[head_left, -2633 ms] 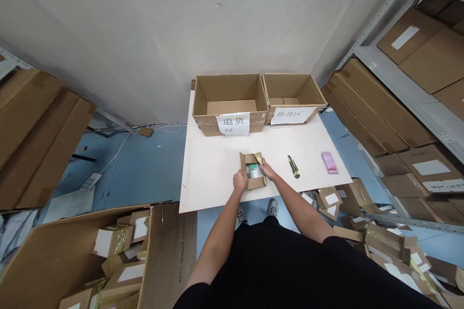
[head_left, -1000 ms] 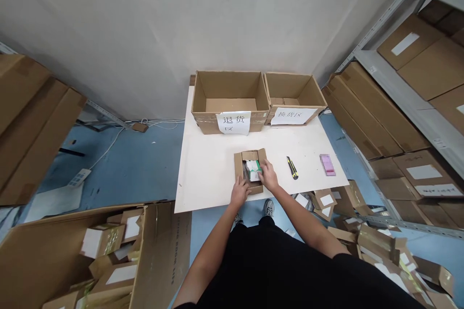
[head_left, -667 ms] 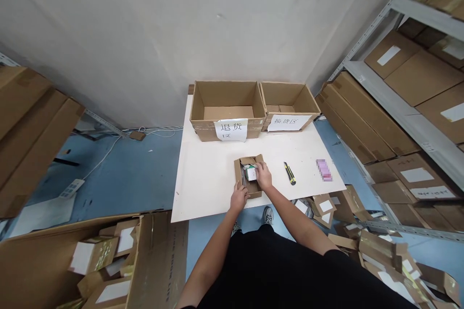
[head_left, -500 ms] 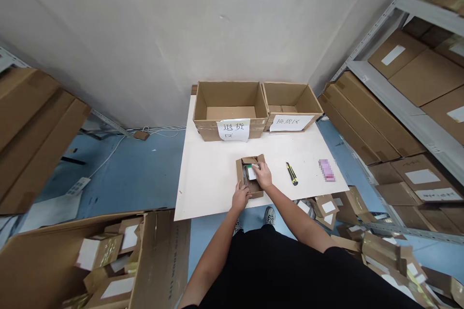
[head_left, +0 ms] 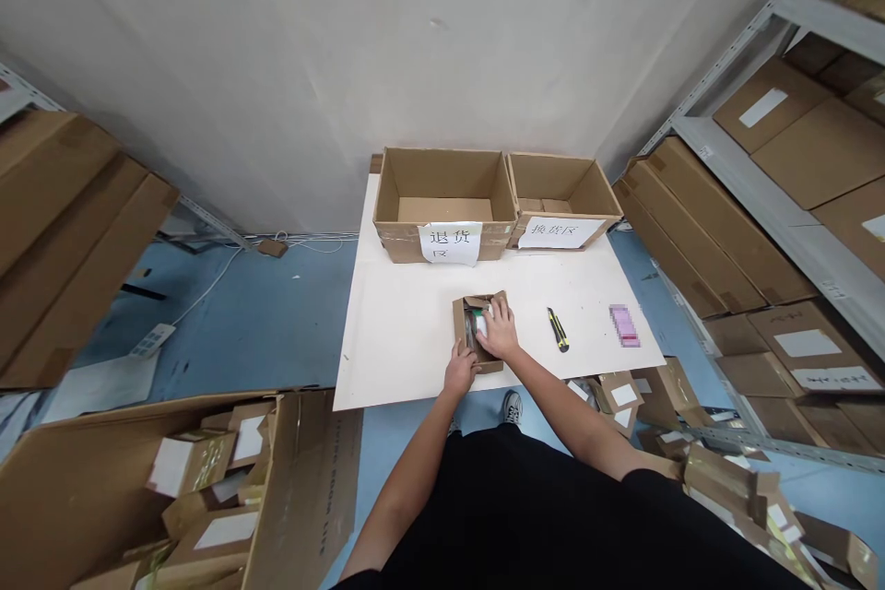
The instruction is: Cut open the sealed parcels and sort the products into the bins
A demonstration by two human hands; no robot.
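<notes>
A small open cardboard box (head_left: 461, 328) sits near the front edge of the white table (head_left: 401, 332). My left hand (head_left: 460, 370) grips its near left corner. My right hand (head_left: 499, 333) lies over the box's opening, fingers curled down onto a white and green packet (head_left: 479, 324) inside. Most of the packet is hidden under the hand.
A yellow and black utility knife (head_left: 558, 330) and a pink item (head_left: 624, 325) lie to the right. Two open labelled cartons (head_left: 446, 244) (head_left: 560, 233) stand at the table's back. A large carton of small parcels (head_left: 207, 498) is at lower left; shelving with cartons (head_left: 774, 203) and loose parcels on the right.
My right hand has sunk from the box's flap into the opening and now covers the packet. My left hand slid to the box's near corner. The flaps stand open.
</notes>
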